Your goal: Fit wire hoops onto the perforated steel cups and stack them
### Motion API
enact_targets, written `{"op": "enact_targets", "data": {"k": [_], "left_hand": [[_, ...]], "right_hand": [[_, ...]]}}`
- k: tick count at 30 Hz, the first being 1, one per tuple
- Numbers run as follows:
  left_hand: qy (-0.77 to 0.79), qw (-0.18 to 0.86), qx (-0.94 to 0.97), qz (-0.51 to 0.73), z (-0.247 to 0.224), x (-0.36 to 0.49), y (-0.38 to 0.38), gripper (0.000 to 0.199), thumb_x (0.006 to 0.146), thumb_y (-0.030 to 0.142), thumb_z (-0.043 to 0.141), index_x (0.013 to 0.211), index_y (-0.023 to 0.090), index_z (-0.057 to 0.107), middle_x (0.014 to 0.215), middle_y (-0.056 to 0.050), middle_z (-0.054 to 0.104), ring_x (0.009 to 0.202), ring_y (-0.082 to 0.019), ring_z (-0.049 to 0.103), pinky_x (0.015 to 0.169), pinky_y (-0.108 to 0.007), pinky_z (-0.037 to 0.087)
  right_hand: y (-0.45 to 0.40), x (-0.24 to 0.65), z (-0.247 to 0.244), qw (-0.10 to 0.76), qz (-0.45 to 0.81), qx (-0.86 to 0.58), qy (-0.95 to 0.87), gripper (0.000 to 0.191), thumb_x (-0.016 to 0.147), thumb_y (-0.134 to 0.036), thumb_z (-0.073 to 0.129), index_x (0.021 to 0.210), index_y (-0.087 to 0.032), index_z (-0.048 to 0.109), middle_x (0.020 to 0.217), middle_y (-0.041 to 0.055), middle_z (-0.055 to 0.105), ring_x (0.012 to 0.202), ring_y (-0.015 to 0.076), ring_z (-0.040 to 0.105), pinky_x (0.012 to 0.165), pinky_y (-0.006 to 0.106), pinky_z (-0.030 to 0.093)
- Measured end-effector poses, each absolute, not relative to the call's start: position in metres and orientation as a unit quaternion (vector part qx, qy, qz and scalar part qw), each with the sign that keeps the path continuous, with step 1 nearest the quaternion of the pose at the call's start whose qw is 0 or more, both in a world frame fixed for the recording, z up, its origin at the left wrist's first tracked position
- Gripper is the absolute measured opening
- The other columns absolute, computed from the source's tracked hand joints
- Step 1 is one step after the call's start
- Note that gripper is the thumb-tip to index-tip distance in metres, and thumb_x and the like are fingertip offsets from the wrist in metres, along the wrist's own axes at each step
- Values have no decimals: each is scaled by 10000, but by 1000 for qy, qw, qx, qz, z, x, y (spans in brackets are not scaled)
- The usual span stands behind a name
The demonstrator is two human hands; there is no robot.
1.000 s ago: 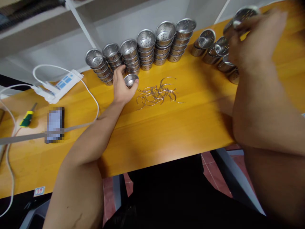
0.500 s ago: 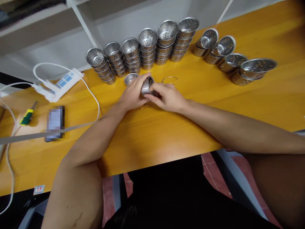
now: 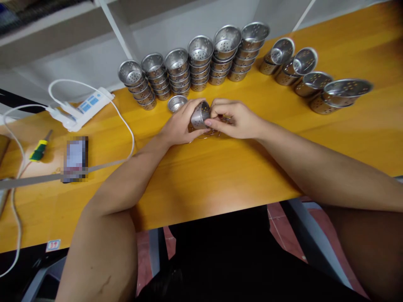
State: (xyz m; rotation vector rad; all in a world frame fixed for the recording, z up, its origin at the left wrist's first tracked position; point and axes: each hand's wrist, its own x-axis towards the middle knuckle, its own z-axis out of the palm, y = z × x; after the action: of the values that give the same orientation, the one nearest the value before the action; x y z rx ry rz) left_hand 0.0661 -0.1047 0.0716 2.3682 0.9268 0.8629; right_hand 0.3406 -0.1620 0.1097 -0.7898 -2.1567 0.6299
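Observation:
My left hand [image 3: 180,124] is wrapped round the side of a small perforated metal cup [image 3: 199,116], which is tilted with its mouth to the right. At the cup's right side, my right hand [image 3: 234,118] is closed, thumb and curled fingers on the rim. Thin metal wire loops [image 3: 210,133] lie under and between the hands, partly hidden by them. Just behind my left hand, another metal cup [image 3: 177,102] stands upright on the table.
Stacks of perforated cups [image 3: 200,63] line the back of the wooden table [image 3: 201,184]. More cups [image 3: 324,100] stand in tilted pairs at right. A power strip [image 3: 90,109] with white cables, a screwdriver [image 3: 39,150] and a phone [image 3: 75,157] lie at left.
My right hand has drawn slightly right, its fingers now at the rim rather than reaching into the cup. More of the upright cup behind my left hand shows. The view has shifted slightly.

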Motion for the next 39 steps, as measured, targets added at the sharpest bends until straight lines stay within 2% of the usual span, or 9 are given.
{"op": "enact_targets", "data": {"k": [7,12,14,17,20,22,28,31,39], "left_hand": [[273,170,882,343,61,62,-96,1147,960,1074,944,1798,371,601,1790,-114,750,1787,-490,712,1568,-714,576],[332,127,853,383,58,56,-88,1138,907,1167,880,1717,403,645,1742,-139,718,1817,-554,644,1600,-808,479],[364,115,819,429,54,49,-76,1111,942,1135,874,1721,387,617,1757,-156,681,1813,-551,635,1627,-802,440],[389,114,766,498,42,35,-49,1072,1003,1057,880,1736,353,539,1750,-172,655,1789,-507,647,1635,-720,455],[415,135,733,521,26,22,-21,1060,1011,1006,921,1731,347,507,1731,-169,673,1795,-482,639,1622,-680,476],[419,151,725,525,17,16,-8,1058,1011,1016,918,1724,342,521,1717,-164,685,1799,-472,639,1611,-676,485],[434,161,728,506,3,12,2,1147,870,1164,920,1598,318,659,1664,-169,728,1724,-469,684,1556,-685,529],[440,171,731,493,0,11,1,1234,807,1203,928,1609,305,658,1678,-178,746,1675,-465,720,1535,-683,538],[460,182,737,460,-4,9,-2,1111,825,960,1135,1576,290,665,1662,-183,784,1651,-481,743,1559,-722,506]], "right_hand": [[-152,338,104,460,303,-334,-765,894,1112,-1142,755,880,-297,577,846,51,589,800,284,525,789,500,530],[-144,349,106,557,424,-278,-657,883,1119,-1048,832,857,-301,441,810,24,482,760,282,507,685,470,509],[-144,358,106,538,355,-307,-700,827,1165,-1015,812,851,-303,531,791,32,549,735,274,509,686,469,469],[-142,371,100,419,216,-337,-815,732,1255,-923,754,901,-286,682,867,60,682,773,266,589,763,471,474],[-135,378,88,295,193,-326,-877,616,1255,-800,753,940,-271,732,966,76,734,833,271,658,809,451,492],[-129,380,81,263,204,-329,-884,537,1224,-742,779,953,-278,748,992,76,745,859,281,682,825,447,504],[-124,381,73,269,213,-341,-875,455,1210,-707,784,1015,-297,777,1079,93,773,896,312,717,868,493,555],[-123,384,73,272,202,-349,-874,479,1219,-738,761,1035,-297,789,1093,105,785,920,325,731,884,509,577],[-116,397,74,320,157,-372,-857,620,1232,-894,705,1023,-317,788,1061,129,809,977,373,749,950,566,643]]}}
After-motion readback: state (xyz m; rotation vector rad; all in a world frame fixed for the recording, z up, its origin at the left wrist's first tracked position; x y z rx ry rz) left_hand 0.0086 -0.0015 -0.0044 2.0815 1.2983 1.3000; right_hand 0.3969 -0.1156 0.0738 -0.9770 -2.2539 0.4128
